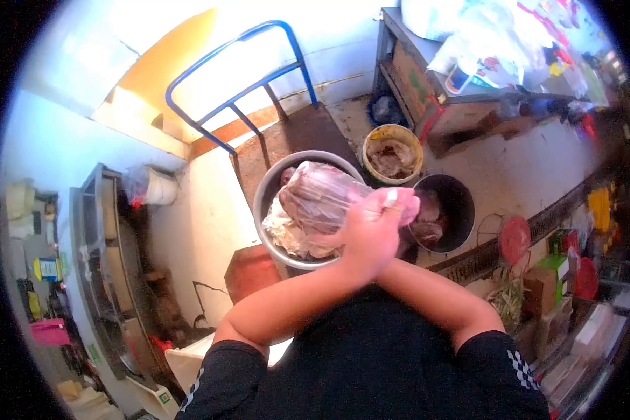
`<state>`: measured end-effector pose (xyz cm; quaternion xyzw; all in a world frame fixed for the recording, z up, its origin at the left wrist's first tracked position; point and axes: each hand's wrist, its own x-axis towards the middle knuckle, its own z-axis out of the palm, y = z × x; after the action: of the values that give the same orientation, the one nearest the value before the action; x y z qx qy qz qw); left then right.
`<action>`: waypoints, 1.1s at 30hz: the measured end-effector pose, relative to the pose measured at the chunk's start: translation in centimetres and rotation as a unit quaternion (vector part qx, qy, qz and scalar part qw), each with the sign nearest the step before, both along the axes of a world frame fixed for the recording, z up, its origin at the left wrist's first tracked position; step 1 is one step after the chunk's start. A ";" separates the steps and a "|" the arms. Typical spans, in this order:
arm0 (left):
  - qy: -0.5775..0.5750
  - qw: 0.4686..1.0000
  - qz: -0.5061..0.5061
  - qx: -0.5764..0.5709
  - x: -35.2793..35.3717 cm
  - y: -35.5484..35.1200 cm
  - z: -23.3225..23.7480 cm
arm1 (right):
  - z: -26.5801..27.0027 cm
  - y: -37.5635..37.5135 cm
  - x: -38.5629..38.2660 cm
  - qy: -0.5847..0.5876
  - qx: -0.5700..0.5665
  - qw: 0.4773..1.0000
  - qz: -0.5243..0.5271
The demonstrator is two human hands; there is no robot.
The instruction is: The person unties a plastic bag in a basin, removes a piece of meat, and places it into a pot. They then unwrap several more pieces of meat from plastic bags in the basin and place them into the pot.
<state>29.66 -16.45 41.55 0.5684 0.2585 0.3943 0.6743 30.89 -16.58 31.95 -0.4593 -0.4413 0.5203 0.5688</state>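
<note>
A clear plastic bag (pixel 318 199) of pinkish meat is gripped at its gathered end by the left hand (pixel 372 227), fingers curled, over the metal basin (pixel 260 210); the right hand is hidden behind, its grip unclear.

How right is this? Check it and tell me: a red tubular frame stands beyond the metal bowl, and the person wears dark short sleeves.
One thing is wrong: the tubular frame is blue, not red, as the head view shows. It does stand beyond the metal bowl, and the short sleeves are dark.
</note>
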 end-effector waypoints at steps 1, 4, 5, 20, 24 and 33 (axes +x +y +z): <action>0.022 0.982 -0.048 -0.179 0.8 -1.0 1.3 | 0.0 -0.4 1.3 0.103 0.002 0.995 0.014; 0.053 0.981 -0.110 -0.151 4.4 -4.5 0.1 | 0.3 -1.5 5.2 0.300 0.047 0.953 0.012; 0.076 0.979 -0.124 -0.141 5.7 -5.5 0.3 | 0.4 -2.0 6.5 0.337 0.061 0.940 0.007; 0.274 0.908 -0.307 0.083 25.6 -22.7 -1.9 | -4.3 -17.2 27.9 0.576 0.253 0.771 -0.098; 0.339 0.859 -0.364 0.123 28.9 -26.0 -4.4 | -6.2 -20.8 31.9 0.589 0.269 0.751 -0.127; 0.371 0.790 -0.448 0.192 34.9 -27.4 -4.0 | -8.8 -24.0 37.4 0.615 0.297 0.716 -0.145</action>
<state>64.56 -43.81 37.54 0.8406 0.1240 -0.1522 0.5048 68.24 -40.56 23.10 0.0956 -0.0540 0.4414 0.8906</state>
